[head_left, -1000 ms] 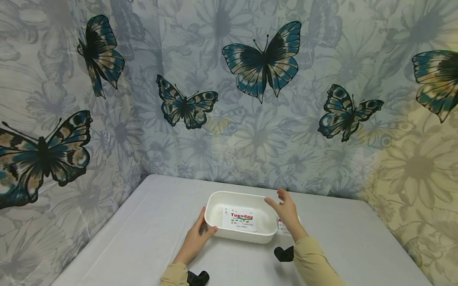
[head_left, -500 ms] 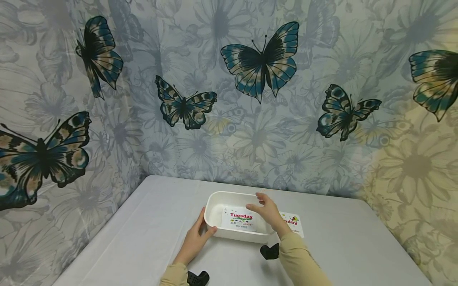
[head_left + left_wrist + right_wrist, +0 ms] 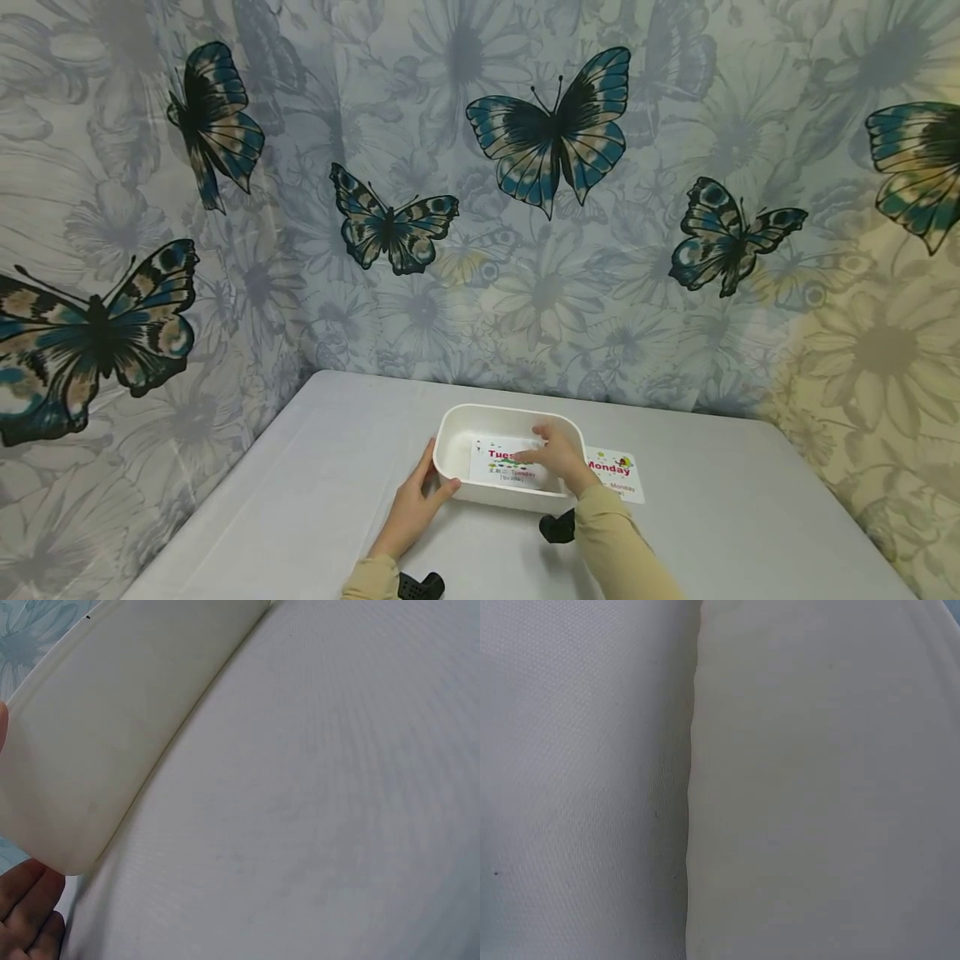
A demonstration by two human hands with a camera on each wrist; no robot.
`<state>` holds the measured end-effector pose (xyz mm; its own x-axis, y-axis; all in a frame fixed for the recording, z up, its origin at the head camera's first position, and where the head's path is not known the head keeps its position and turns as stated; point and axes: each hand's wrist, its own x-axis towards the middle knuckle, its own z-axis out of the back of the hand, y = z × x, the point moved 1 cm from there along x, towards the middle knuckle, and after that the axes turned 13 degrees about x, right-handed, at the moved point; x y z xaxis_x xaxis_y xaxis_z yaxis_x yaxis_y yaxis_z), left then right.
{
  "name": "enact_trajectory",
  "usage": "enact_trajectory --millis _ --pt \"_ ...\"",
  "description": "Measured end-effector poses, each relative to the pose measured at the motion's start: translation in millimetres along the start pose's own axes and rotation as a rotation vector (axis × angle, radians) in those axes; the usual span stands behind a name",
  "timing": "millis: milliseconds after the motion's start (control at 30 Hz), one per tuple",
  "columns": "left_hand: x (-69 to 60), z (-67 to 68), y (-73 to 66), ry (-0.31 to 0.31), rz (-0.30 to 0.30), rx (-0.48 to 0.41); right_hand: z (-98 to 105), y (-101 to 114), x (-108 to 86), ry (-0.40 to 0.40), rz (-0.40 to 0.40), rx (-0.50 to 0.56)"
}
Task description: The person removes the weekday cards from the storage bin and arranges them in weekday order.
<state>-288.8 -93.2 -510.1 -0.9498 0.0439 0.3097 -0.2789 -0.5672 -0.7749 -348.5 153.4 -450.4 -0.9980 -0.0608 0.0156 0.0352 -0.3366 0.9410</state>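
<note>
A white plastic box (image 3: 495, 497) stands on the table in the head view. Inside it lies a white card printed "Tuesday" (image 3: 504, 472). My left hand (image 3: 408, 508) holds the box's left end, thumb at the front rim and fingers along the side. In the left wrist view its fingers (image 3: 34, 904) meet the lower corner of the box wall (image 3: 127, 727). My right hand (image 3: 561, 458) reaches over the front rim into the box, thumb and fingers apart above the card's right part, which it hides. Only the box wall (image 3: 810, 787) and tablecloth show in the right wrist view.
A second card, printed "Monday" (image 3: 621, 482), lies on the table just right of the box, partly hidden. A white cloth (image 3: 300, 483) covers the table. Behind it hangs a butterfly-patterned curtain (image 3: 420, 317).
My right hand has moved left and down, from above the box's right end to inside the box, uncovering the Monday card. The left hand keeps its hold on the box.
</note>
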Motion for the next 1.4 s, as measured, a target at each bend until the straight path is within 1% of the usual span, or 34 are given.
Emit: enact_trajectory --millis 67,267,533,633,800,933,1100,1300,1400 --pt "0.1 0.0 -0.6 -0.001 0.0 0.003 -0.2 0.4 0.3 0.013 -0.005 -0.034" --pt "0.8 0.5 -0.9 -0.004 0.01 0.002 -1.3 0.9 1.0 0.044 -0.037 -0.091" --pt "1.2 0.7 0.5 -0.001 0.017 -0.001 -2.9 -2.4 5.6 0.068 -0.047 -0.201" --pt "1.2 -0.1 1.3 -0.004 0.013 0.005 -3.1 -5.4 6.2 0.067 -0.043 -0.206" --pt "-0.2 -1.7 3.5 0.0 0.015 -0.001 -4.5 -11.4 6.6 0.048 -0.068 -0.197" --pt "-1.0 -2.0 3.6 -0.002 0.02 -0.007 -4.8 -10.5 7.0 0.05 -0.061 -0.231" --pt "-1.1 -2.2 3.0 -0.005 0.023 -0.001 -3.8 -8.3 7.3 0.064 -0.082 -0.266" --pt "-0.2 -2.1 2.6 -0.008 0.015 0.01 -2.0 -7.2 8.0 0.086 -0.083 -0.322" --pt "0.3 -1.8 2.1 -0.007 0.012 0.009 -1.1 -6.4 6.9 0.077 -0.087 -0.321"
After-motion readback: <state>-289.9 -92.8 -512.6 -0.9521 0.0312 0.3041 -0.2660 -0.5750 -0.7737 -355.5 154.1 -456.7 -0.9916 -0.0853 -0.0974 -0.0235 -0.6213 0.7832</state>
